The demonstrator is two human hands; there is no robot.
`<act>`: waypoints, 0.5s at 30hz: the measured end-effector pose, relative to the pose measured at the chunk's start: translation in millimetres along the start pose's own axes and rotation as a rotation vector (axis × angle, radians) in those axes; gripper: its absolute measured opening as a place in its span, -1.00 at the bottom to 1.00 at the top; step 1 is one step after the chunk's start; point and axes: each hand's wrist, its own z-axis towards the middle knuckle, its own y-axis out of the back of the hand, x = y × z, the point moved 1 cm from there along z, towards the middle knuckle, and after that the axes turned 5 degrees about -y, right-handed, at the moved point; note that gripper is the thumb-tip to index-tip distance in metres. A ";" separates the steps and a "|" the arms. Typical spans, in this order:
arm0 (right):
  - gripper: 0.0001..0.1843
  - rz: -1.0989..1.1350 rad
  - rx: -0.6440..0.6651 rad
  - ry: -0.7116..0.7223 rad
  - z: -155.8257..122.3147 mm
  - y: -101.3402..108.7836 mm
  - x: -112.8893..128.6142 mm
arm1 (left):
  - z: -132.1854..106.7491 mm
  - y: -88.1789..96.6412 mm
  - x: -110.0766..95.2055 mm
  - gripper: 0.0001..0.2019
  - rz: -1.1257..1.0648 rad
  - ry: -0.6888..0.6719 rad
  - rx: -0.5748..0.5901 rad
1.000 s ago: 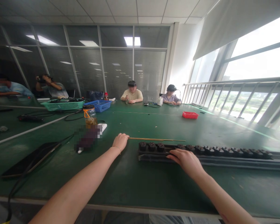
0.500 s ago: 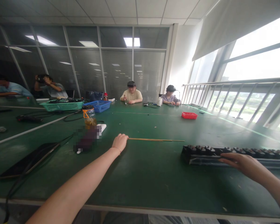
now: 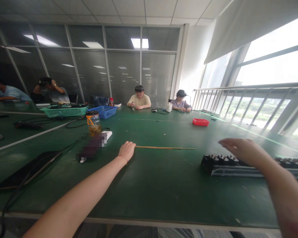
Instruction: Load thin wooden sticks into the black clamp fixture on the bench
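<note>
On the green table, my left hand (image 3: 127, 150) is closed on one end of several thin, golden-brown sticks (image 3: 164, 147). They lie out to the right, their far tips at uneven lengths. My right hand (image 3: 235, 148) hovers over a long black strip (image 3: 223, 168) at the right, apart from its near part. A row of small metal-topped pieces (image 3: 221, 157) lines the top of this strip. Motion blurs the fingers of my right hand, so whether anything is between them does not show.
A jar with an orange handle (image 3: 93, 122) stands left of my hand, beside a blurred dark object (image 3: 91, 147). Nearer lies a black tablet-like panel (image 3: 27, 168) with a cable. Further back are green (image 3: 64, 111), blue (image 3: 105, 112) and red (image 3: 200, 122) baskets. Several people sit across the table.
My right hand has lifted off the black strip, and the strip's left end sits slightly further right. My left hand and the sticks stay nearly in place.
</note>
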 end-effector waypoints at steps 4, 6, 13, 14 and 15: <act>-0.71 -0.081 0.201 0.294 36.3 -15.1 145.9 | 1.0 -0.9 3.9 -0.69 0.027 -0.030 -0.021; -0.74 -0.100 0.261 0.384 48.9 -42.2 198.7 | 1.6 -2.4 8.0 -0.70 0.046 -0.054 -0.018; -0.65 -0.160 0.341 0.467 67.1 -102.2 270.1 | -0.1 -2.7 16.3 -0.71 0.039 -0.086 -0.013; -0.65 -0.160 0.337 0.471 66.6 -103.3 272.7 | -1.0 -1.4 15.8 -0.70 0.037 -0.095 -0.016; -0.64 -0.156 0.329 0.478 65.3 -103.6 274.5 | -1.9 0.2 14.9 -0.70 0.034 -0.104 -0.018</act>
